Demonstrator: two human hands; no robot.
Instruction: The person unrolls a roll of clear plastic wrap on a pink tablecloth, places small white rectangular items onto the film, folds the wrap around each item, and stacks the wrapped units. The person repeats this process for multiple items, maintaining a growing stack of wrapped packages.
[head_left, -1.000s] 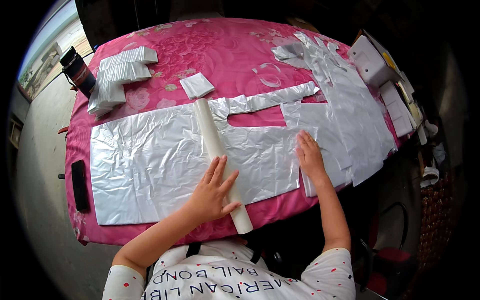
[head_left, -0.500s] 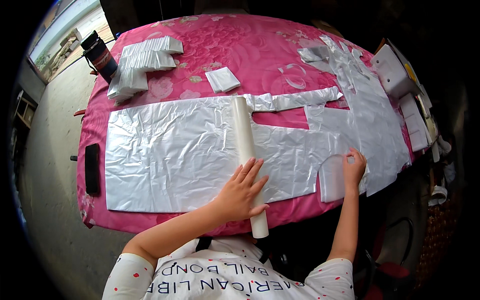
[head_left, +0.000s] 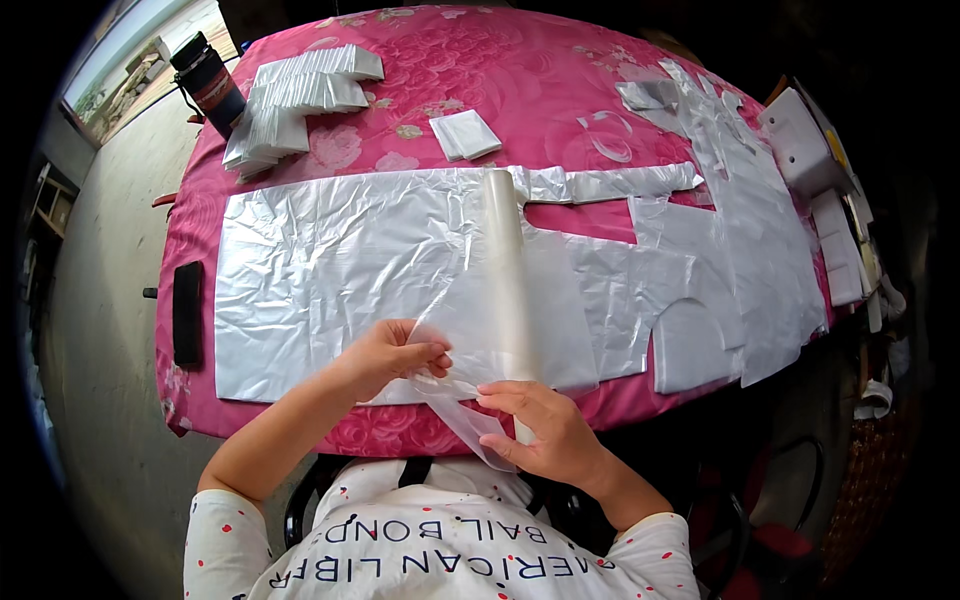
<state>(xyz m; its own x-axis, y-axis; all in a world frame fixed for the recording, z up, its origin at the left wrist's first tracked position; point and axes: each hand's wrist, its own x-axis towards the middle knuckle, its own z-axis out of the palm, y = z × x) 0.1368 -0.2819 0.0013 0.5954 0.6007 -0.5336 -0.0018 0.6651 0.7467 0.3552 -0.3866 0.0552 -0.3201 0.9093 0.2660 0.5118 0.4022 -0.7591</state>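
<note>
My left hand (head_left: 398,358) is closed, its thumb and fingers pinching a clear plastic sheet (head_left: 552,320). The sheet spreads over a whitish roll (head_left: 500,215), and a loose flap hangs at the table's near edge. My right hand (head_left: 540,430) is beside that flap and the roll's near end, thumb and fingers apart; its fingers seem to touch the plastic. Beneath the roll lies a large, wrinkled, silvery-white plastic bag (head_left: 300,290) with a handle strip (head_left: 620,184) stretching right. More flat white plastic (head_left: 765,250) with cut-out curves covers the table's right side.
A pink flowered cloth (head_left: 440,60) covers the table. Folded white packets (head_left: 300,95) stand in rows at far left beside a dark bottle (head_left: 210,85); a small stack (head_left: 465,135) lies mid-table. At left is a black oblong object (head_left: 187,315); white boxes (head_left: 800,135) line the right edge.
My left hand has left the roll and moved left, now pinching clear plastic. My right hand has come from the right side to the roll's near end. A clear sheet now lies across the roll.
</note>
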